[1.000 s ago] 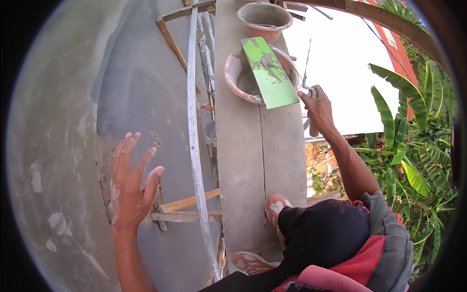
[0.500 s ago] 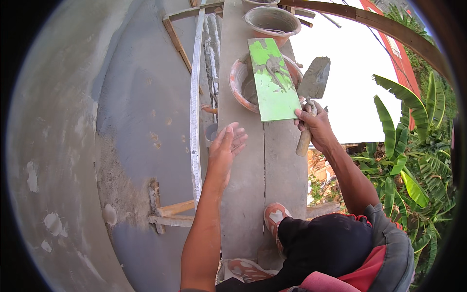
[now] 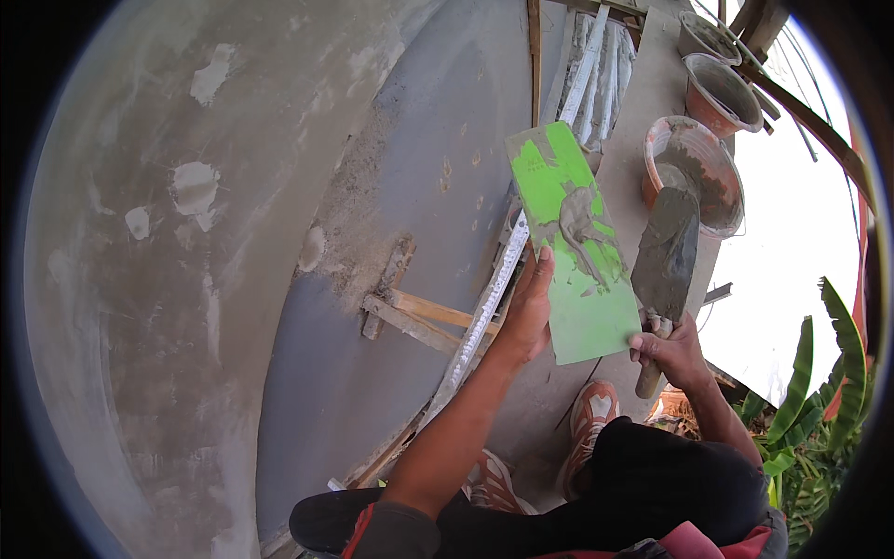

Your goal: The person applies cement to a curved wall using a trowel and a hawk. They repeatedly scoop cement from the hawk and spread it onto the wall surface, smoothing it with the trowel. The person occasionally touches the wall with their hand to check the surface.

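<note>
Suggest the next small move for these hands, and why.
Probably ease the right hand off the green board once the left hand has it secure. The right seems to pinch its lower right corner while holding the trowel; the left is at the board's left edge, its grip partly hidden.

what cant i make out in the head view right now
Head view:
Fingers of the left hand: mostly behind the green plastering board.
Board's underside: facing away.
Trowel: handle's middle covered by the right hand.
Nearest bucket: partly hidden behind the trowel.
Banana plants: right side cut off by the picture's dark edge.
</note>
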A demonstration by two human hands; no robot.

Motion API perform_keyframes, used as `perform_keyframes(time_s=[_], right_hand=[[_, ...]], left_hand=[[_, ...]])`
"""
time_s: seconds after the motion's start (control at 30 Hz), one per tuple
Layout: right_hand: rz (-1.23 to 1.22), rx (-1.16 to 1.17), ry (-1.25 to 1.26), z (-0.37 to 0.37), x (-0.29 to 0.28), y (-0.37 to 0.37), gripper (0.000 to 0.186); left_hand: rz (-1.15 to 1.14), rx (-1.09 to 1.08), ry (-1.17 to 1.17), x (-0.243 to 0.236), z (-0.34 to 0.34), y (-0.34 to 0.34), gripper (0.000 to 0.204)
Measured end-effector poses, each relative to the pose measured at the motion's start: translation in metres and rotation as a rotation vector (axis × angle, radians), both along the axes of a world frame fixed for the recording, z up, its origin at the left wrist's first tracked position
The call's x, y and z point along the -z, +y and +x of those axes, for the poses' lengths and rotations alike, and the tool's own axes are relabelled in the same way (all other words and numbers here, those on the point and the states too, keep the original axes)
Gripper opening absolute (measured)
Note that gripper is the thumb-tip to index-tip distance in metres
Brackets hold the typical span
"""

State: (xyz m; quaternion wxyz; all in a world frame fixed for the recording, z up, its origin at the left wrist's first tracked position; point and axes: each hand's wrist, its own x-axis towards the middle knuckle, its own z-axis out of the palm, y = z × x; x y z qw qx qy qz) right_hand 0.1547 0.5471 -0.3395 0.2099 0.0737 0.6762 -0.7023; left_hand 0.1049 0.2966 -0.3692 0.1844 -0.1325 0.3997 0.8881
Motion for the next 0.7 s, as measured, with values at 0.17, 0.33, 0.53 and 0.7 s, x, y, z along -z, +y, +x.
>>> perform_keyframes(time_s=[0.17, 0.33, 0.53, 0.7], right_hand=[[0.775, -0.249, 0.408, -0.03, -0.017, -0.002, 0.034], [1.02, -0.495, 0.756, -0.047, -0.02, -0.019, 0.024], [1.216, -0.75, 0.853, -0.042, -0.015, -0.01, 0.019], [1.296, -0.76, 0.802, -0.038, -0.014, 0.021, 0.016]], left_hand=[[0.116, 0.055, -0.156, -0.005, 0.031, -0.054, 0.079], [0.045, 0.108, -0.065, -0.017, 0.045, -0.063, 0.077], [0.06, 0.125, -0.097, -0.011, 0.069, -0.107, 0.077], [-0.013, 0.013, -0.134, -0.019, 0.084, -0.121, 0.08]])
